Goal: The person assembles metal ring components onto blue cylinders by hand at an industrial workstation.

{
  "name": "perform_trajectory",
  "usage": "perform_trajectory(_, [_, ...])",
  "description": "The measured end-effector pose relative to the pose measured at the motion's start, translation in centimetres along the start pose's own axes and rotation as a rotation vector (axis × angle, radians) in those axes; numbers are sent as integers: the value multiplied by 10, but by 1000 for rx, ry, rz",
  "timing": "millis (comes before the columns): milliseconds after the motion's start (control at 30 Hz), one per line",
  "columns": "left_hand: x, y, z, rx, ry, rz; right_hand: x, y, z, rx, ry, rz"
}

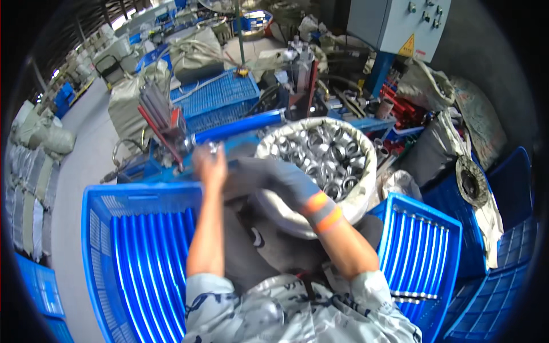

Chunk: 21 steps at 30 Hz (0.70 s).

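Note:
My bare left hand point(210, 164) is raised in front of the machine, fingers closed round a small shiny metal piece point(214, 148), blurred by motion. My right hand point(249, 174), in a grey-blue glove with an orange and grey cuff, reaches left across my lap, close to the left one. Its fingers are smeared and partly hidden. Just beyond both hands, a glossy blue tube point(237, 126) lies across the machine between two upright metal clamps or cylinders. A white sack point(266, 150) full of shiny metal rings point(320, 154) stands right of my hands.
A blue crate point(94, 251) of blue tubes point(151, 257) stands at my left, another crate point(454, 257) of tubes at my right. Beyond the machine lies a blue slatted crate point(220, 97). A grey control box point(394, 26) stands far right; sacks and red parts point(409, 108) lie below it.

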<state>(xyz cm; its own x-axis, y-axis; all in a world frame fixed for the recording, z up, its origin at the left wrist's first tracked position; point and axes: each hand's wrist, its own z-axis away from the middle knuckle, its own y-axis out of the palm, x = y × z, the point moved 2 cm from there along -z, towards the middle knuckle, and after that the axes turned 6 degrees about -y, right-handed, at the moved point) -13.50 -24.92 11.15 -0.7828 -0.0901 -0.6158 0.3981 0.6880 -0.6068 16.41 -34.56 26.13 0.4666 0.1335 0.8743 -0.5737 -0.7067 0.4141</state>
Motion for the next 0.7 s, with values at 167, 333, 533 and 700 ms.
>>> perform_trajectory(167, [-15, -10, 121, 239, -282, 699, 11, -25, 6, -49, -263, -930])
perform_trajectory(333, [-134, -89, 193, 929, -158, 985, -36, -10, -25, -8, -326, -1108])
perform_trajectory(533, [-122, -93, 205, 911, 25, 634, -61, -12, -32, -9, -253, -1346])
perform_trajectory(700, [-134, -112, 201, 935, 158, 926, -47, 4, -24, -77, -241, -1188])
